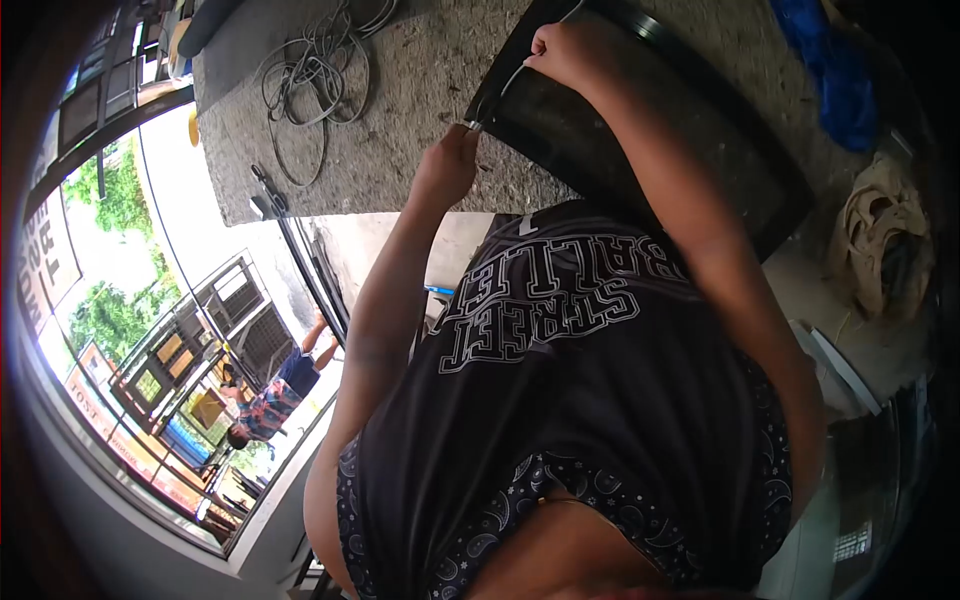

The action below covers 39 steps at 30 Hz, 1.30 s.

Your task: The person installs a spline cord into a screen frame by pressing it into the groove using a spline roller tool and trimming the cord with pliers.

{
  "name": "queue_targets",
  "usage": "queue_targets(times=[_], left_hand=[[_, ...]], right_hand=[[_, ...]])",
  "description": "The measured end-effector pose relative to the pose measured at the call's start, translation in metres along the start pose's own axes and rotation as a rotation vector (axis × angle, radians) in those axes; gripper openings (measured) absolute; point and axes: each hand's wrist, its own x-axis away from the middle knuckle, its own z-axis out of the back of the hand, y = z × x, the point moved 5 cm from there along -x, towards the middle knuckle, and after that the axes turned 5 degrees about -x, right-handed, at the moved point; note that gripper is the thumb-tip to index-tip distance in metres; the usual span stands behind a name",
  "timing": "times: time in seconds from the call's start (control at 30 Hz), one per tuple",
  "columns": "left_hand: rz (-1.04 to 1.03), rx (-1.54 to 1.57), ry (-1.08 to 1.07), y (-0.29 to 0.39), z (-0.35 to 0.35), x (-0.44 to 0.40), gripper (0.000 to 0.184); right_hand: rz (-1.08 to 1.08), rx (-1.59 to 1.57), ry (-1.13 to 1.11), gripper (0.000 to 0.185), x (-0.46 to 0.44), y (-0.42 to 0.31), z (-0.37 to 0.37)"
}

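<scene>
My right hand [568,55] is closed, its fingers pinching a thin grey cord [517,75] that runs along the edge of a dark glass panel [640,120]. The panel has a wide black border and lies on the work table, its near edge by my body. Lower and to the left, my left hand [447,167] is closed in a fist beside the panel's left edge. A small silvery tip [474,126] shows at its top, close to the cord; the rest of what it holds is hidden in the fingers.
A loose tangle of grey cable [318,85] lies on the worn table top [410,75]. Blue cloth [828,75] and a tan bag [885,240] are on the right. Left, beyond a large window, a person in a checked shirt [268,410] is outside.
</scene>
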Motion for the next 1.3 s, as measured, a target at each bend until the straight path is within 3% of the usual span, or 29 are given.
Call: queue_targets(times=[0.43,1.3], left_hand=[[0.007,-0.183,-0.029,0.004,0.006,-0.008,0.031],[0.075,-0.218,-0.004,0.01,-0.001,0.003,0.032]], right_hand=[[-0.05,-0.027,-0.051,0.023,0.004,-0.001,-0.002],[-0.111,0.086,-0.075,0.026,0.007,-0.019,0.015]])
